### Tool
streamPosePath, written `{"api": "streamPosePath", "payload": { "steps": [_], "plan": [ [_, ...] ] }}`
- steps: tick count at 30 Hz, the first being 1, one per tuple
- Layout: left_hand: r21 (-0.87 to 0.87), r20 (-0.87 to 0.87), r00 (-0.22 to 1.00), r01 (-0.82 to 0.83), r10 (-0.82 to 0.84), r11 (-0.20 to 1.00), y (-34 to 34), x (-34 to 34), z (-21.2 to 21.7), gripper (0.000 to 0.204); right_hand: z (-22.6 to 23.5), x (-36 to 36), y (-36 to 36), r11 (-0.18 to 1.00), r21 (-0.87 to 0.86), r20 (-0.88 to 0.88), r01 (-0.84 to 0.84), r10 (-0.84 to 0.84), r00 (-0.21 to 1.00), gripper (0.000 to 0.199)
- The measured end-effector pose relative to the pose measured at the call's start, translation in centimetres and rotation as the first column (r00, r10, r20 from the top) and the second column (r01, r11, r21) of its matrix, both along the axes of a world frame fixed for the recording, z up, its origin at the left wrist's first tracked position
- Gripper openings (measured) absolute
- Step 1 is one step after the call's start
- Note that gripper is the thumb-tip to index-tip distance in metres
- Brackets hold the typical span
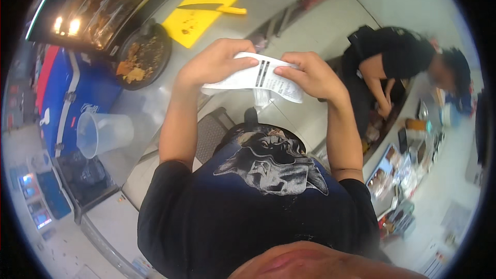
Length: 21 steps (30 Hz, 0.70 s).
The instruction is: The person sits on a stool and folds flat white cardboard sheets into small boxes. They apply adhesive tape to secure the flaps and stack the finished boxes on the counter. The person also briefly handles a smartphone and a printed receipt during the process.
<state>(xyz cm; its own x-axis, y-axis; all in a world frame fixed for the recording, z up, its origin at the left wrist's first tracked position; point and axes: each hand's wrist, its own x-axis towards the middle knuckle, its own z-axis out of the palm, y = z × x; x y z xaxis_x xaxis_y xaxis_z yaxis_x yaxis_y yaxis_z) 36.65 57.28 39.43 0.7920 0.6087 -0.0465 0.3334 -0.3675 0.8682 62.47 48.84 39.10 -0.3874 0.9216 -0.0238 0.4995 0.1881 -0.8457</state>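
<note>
A white printed paper receipt [243, 76] is stretched between my two hands, in front of my chest. My left hand [217, 62] pinches its left part, thumb lying on top. On the other side my right hand [312, 75] grips the upper right edge, its thumb also over the paper. Both ends of the receipt curl downward. Dark bars and small print cover its face. A smaller white printed piece [262, 97] shows just below it; whether the two are joined I cannot tell.
Ahead lie a yellow cutting board [194, 18] and a yellow-handled knife [212, 8]. Leftward are a dark bowl of food bits [161, 54], a blue cooler box [85, 101] and a clear plastic bucket [111, 132]. At right a person in black [392, 54] bends by a cluttered counter [382, 204].
</note>
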Motion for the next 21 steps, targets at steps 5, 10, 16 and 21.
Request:
{"api": "streamPosePath", "payload": {
  "steps": [5, 10, 16, 21],
  "plan": [
    [-0.020, -0.071, 0.980, -0.190, 0.188, 0.982, 2.9, -4.3, 2.3, 0.019, -0.3, -2.4, 7.4, 0.984, -0.025, -0.078, -0.174, 0.171, 0.982, 0.028],
    [0.153, -0.097, 0.941, -0.309, 0.325, 0.939, 5.0, -6.1, 4.0, 0.022, 0.1, -5.1, 14.5, 0.946, -0.018, -0.088, -0.324, 0.321, 0.943, 0.029],
    [0.218, -0.218, 0.800, -0.518, 0.559, 0.827, 7.3, -11.3, 5.4, 0.029, 1.2, -2.2, 23.5, 0.853, -0.210, -0.241, -0.477, 0.428, 0.871, 0.025],
    [0.369, -0.178, 0.794, -0.494, 0.581, 0.788, 9.1, -9.9, 6.4, 0.030, 1.3, -4.8, 30.5, 0.712, -0.170, -0.283, -0.681, 0.627, 0.726, 0.028]
  ]
}}
